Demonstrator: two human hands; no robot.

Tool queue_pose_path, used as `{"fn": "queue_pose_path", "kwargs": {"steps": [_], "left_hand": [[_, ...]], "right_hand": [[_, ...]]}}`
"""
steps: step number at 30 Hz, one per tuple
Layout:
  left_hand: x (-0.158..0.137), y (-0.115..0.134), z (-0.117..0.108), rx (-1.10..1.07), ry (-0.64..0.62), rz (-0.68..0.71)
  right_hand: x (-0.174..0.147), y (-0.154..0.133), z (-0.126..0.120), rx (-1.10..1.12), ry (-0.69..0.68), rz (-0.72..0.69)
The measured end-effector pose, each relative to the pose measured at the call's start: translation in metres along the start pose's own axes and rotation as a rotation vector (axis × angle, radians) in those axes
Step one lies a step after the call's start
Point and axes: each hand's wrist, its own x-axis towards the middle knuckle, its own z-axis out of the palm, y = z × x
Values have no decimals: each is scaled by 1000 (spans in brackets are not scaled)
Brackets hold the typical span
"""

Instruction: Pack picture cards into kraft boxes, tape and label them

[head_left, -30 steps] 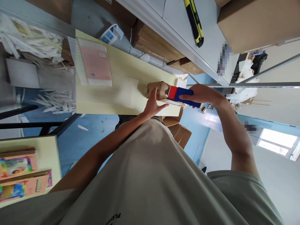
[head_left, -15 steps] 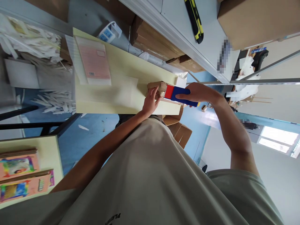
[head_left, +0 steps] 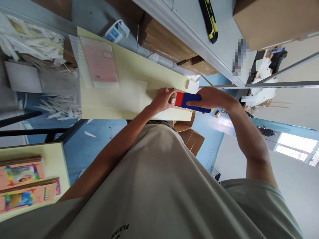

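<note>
My right hand (head_left: 210,97) is wrapped round a flat blue-and-red box (head_left: 184,100), its thumb lying along the blue face. The red end points toward my left hand (head_left: 163,99). That hand is closed round a small brown cardboard box (head_left: 172,97) over the pale yellow table (head_left: 129,109). The red end meets the cardboard box's open-looking end; whether it is inside or only against it I cannot tell. Most of the cardboard is hidden behind my left fingers.
A pink sheet in clear film (head_left: 101,61) lies on the table's left part. A small white box (head_left: 192,85) stands near its right end. Beyond are a power strip (head_left: 114,33), cartons (head_left: 164,39) and a shelf with a yellow-black utility knife (head_left: 210,23). Printed packs (head_left: 23,174) lie lower left.
My left hand has shifted from fingers spread over the cardboard box's near side to a grip round it, rising slightly. My right hand and the blue-and-red box have barely moved.
</note>
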Motion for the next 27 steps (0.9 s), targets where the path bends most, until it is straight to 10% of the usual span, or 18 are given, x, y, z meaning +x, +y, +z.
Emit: {"fn": "queue_pose_path", "kwargs": {"steps": [11, 27], "left_hand": [[-5, -14, 7, -43, -10, 27], [-30, -5, 28, -107, 255, -168]], "right_hand": [[3, 28, 18, 51, -24, 95], [110, 100, 84, 47, 13, -2]]}}
